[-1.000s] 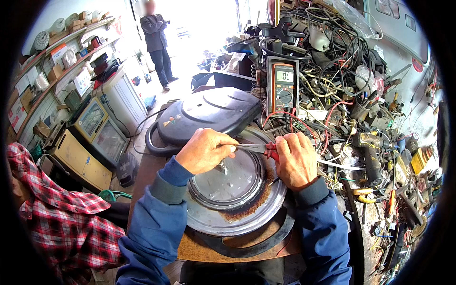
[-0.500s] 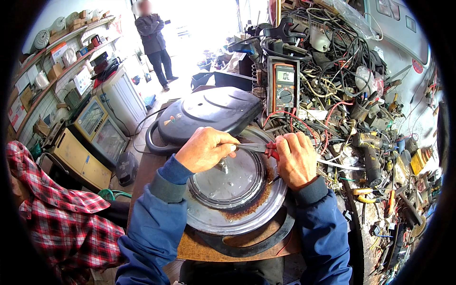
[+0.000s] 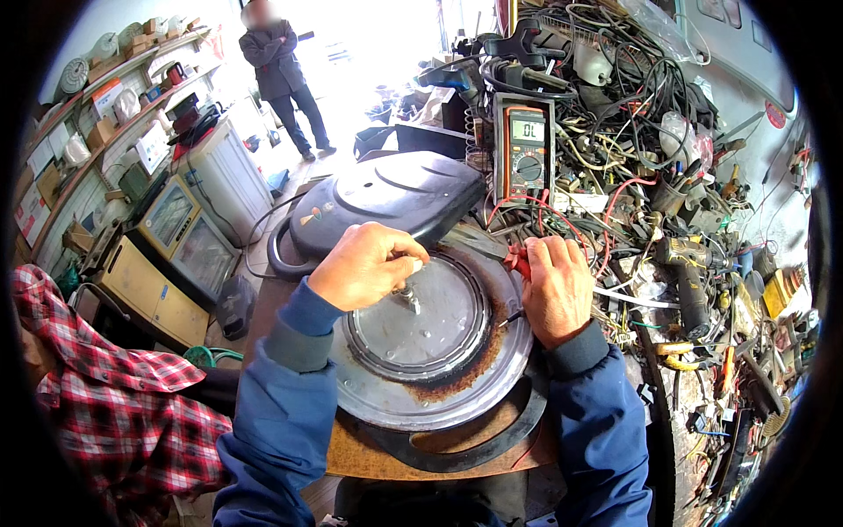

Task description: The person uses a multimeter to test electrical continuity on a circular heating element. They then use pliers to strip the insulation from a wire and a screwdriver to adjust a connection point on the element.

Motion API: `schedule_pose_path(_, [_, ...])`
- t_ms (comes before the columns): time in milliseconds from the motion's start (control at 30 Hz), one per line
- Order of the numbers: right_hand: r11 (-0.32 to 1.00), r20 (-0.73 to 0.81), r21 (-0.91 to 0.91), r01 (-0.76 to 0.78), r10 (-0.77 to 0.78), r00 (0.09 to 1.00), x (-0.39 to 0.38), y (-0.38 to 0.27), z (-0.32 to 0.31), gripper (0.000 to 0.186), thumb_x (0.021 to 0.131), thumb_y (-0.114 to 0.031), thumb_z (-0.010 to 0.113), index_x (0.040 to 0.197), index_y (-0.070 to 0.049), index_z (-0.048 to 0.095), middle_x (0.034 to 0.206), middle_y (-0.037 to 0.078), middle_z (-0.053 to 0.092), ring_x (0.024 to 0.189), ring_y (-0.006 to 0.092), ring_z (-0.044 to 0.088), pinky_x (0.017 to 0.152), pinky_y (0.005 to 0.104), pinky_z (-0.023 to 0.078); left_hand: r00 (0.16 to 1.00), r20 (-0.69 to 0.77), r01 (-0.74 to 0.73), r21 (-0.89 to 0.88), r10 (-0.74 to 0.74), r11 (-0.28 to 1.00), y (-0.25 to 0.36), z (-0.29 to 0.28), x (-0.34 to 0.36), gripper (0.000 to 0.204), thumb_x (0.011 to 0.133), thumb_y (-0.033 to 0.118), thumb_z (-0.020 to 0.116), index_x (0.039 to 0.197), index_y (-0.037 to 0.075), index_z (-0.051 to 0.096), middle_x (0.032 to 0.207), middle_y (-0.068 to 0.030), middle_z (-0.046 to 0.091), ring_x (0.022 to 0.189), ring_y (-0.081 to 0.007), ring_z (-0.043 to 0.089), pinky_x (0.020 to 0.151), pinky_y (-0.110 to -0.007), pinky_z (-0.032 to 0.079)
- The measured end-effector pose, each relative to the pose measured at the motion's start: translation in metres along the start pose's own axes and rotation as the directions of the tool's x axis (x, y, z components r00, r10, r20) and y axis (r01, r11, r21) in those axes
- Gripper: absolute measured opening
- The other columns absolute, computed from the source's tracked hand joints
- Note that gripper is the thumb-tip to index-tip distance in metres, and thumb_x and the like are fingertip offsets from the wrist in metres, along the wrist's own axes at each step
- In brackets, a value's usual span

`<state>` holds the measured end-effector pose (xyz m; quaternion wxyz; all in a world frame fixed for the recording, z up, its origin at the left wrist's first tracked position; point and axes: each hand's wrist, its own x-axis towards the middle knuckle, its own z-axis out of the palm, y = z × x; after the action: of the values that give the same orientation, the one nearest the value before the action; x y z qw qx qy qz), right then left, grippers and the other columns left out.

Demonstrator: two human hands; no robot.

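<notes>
My left hand [image 3: 362, 270] hovers over the left part of a round metal plate [image 3: 386, 407], thumb and fingertips pinched together. Whatever it may hold is too small to make out. My right hand [image 3: 559, 285] grips red-handled pliers [image 3: 518, 260] above the plate's right side, their metal jaws directed to the left and apart from my left fingers. A brown, burnt-looking band [image 3: 461, 379] runs around part of the plate's raised ring. Near its centre stands a small metal fitting [image 3: 411, 301]. Behind my hands rests a black appliance cover [image 3: 386, 198] with a loop handle.
Beyond the plate stands a multimeter [image 3: 527, 154] with red leads. Tangled cables [image 3: 615, 105], a cordless drill [image 3: 689, 285] and loose tools crowd the right side. A person in a checked shirt [image 3: 114, 395] is close on the left; another person [image 3: 285, 79] stands farther back.
The pliers have drawn away from my left fingers, their jaws now farther right. My left hand has shifted slightly left, and my right hand slightly right.
</notes>
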<state>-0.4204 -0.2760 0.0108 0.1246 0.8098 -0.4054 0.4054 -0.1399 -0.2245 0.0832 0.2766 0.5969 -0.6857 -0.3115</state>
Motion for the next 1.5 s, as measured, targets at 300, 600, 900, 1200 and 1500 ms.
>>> schedule_pose_path(300, [0.998, -0.026, 0.051, 0.035, -0.034, 0.999, 0.001, -0.004, 0.0, 0.029, 0.083, -0.005, 0.077, 0.11, -0.001, 0.068, 0.102, 0.015, 0.066, 0.092, 0.0376, 0.062, 0.08, 0.0481, 0.052, 0.974, 0.221, 0.025, -0.329, 0.052, 0.944, -0.018, -0.021, -0.005, 0.025, 0.097, -0.006, 0.065, 0.121, -0.012, 0.072, 0.105, -0.0142, 0.078, 0.094, -0.0174, 0.076, 0.088, -0.03, 0.061])
schedule_pose_path(600, [0.996, -0.012, 0.06, 0.068, -0.067, 0.998, 0.002, -0.003, 0.0, 0.029, 0.084, -0.008, 0.079, 0.11, -0.002, 0.068, 0.099, 0.014, 0.065, 0.089, 0.0366, 0.062, 0.077, 0.0479, 0.051, 0.983, 0.147, -0.077, -0.222, 0.111, 0.972, -0.016, -0.012, -0.004, 0.019, 0.094, -0.002, 0.072, 0.112, -0.007, 0.077, 0.093, -0.0094, 0.08, 0.088, -0.0134, 0.075, 0.085, -0.029, 0.061])
schedule_pose_path(900, [0.996, 0.0, 0.061, 0.059, -0.059, 0.998, 0.0, -0.003, -0.001, 0.028, 0.083, -0.009, 0.079, 0.109, -0.001, 0.07, 0.1, 0.013, 0.067, 0.091, 0.0358, 0.063, 0.079, 0.0477, 0.052, 0.955, -0.126, -0.268, 0.034, 0.27, 0.963, -0.01, -0.001, 0.001, 0.012, 0.09, 0.003, 0.077, 0.098, -0.006, 0.077, 0.086, -0.0088, 0.078, 0.081, -0.0113, 0.073, 0.076, -0.029, 0.06])
schedule_pose_path(1200, [0.989, -0.004, -0.024, 0.148, -0.148, 0.989, 0.008, -0.014, -0.011, 0.025, 0.081, -0.016, 0.074, 0.102, -0.003, 0.073, 0.097, 0.009, 0.064, 0.093, 0.0307, 0.059, 0.08, 0.0445, 0.05, 0.977, -0.14, -0.181, -0.173, 0.158, 0.968, -0.022, 0.008, 0.004, 0.012, 0.091, 0.006, 0.077, 0.093, -0.006, 0.074, 0.081, -0.0081, 0.077, 0.076, -0.0084, 0.07, 0.071, -0.028, 0.059])
schedule_pose_path(1500, [0.96, 0.017, -0.187, 0.207, -0.208, 0.978, 0.009, -0.02, -0.008, 0.036, 0.085, -0.015, 0.067, 0.116, 0.003, 0.072, 0.097, 0.01, 0.063, 0.092, 0.0278, 0.059, 0.079, 0.041, 0.05, 0.972, -0.152, -0.185, -0.033, 0.178, 0.982, -0.011, 0.012, 0.003, 0.008, 0.093, 0.001, 0.077, 0.093, -0.005, 0.072, 0.081, -0.0041, 0.072, 0.074, -0.0077, 0.067, 0.065, -0.026, 0.055])
